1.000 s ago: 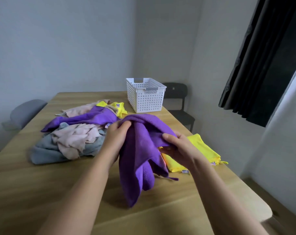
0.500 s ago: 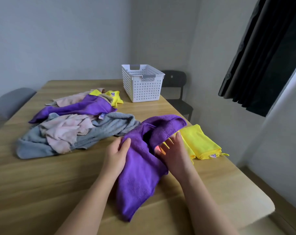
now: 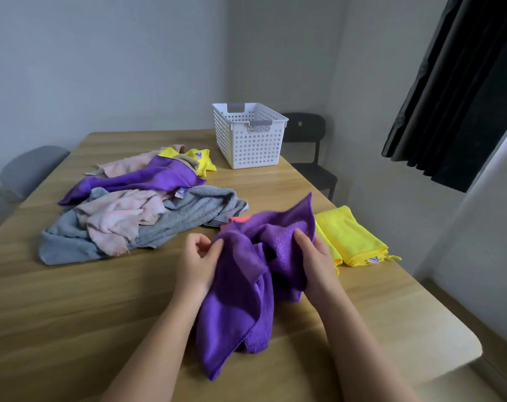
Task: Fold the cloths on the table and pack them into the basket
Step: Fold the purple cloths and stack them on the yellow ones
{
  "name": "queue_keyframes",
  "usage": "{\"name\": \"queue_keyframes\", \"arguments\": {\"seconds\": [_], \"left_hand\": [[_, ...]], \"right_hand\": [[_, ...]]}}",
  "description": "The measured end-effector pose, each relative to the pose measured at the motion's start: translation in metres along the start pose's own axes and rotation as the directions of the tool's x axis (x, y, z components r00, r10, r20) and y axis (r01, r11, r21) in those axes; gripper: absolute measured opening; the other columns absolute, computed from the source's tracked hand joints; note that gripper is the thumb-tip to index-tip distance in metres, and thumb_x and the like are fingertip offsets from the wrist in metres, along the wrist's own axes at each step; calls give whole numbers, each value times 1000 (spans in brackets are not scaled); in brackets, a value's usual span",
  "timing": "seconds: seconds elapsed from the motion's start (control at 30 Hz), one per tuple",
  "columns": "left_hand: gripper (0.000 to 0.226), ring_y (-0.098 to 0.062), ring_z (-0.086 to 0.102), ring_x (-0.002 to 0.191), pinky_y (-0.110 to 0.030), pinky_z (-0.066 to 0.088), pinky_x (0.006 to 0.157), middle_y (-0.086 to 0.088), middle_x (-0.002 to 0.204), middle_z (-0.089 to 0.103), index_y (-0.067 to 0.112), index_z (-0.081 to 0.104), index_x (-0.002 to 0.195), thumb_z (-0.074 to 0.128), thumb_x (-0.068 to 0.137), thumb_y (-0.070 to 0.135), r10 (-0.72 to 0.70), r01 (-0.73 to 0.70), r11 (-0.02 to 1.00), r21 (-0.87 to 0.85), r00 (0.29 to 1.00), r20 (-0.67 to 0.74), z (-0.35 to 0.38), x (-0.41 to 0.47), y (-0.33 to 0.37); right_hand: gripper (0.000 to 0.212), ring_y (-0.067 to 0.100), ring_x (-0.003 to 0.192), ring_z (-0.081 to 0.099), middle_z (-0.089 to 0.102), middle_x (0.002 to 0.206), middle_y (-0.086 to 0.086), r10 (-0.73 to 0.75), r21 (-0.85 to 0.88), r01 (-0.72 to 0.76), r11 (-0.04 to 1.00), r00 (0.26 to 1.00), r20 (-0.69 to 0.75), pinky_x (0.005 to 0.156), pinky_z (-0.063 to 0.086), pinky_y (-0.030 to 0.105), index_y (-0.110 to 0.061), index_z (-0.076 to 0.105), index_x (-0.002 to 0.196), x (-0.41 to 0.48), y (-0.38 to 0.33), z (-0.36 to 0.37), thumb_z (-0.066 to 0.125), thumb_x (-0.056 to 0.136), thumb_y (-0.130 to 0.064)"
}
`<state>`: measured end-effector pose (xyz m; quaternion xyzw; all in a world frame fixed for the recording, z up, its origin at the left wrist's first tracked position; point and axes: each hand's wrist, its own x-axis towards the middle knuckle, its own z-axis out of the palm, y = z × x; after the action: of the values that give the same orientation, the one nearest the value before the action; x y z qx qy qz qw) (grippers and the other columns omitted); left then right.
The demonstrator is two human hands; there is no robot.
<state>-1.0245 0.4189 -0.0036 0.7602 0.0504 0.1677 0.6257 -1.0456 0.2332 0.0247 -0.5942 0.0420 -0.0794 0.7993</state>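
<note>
On the table (image 3: 72, 300) in front of me, my left grip (image 3: 198, 265) and right grip (image 3: 314, 256) are both clamped on the purple cloth (image 3: 240, 309), bunched up, so I can find its edges to fold it. A folded yellow cloth (image 3: 353, 236) waits beside it. The basket (image 3: 249, 146) sits far back, so packing comes later, I think.

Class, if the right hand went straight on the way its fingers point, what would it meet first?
The right hand grips the purple cloth, so that comes first; beyond it, probably the white basket, though depth is unclear.
</note>
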Motion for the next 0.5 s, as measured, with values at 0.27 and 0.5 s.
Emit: {"name": "queue_keyframes", "arguments": {"seconds": [0.27,0.5], "left_hand": [[53,-13,56,96,-28,41,92,1,98,58,22,65,90,44,71,68,233,-272,938,216,954,191,-5,-4,-1],[52,-5,42,82,-19,35,80,12,85,44,22,50,78,68,59,68,566,-719,610,333,689,453,-7,-12,12]], "right_hand": [[12,16,70,66,70,77,5,101,169,-99,981,995,1,68,54,28,-8,63,93,2,0,1,53,95,-16],[15,21,75,68,71,87,12,110,222,-112,969,994,20,73,55,32,-7,65,98,2,0,0,55,93,-16]]}}
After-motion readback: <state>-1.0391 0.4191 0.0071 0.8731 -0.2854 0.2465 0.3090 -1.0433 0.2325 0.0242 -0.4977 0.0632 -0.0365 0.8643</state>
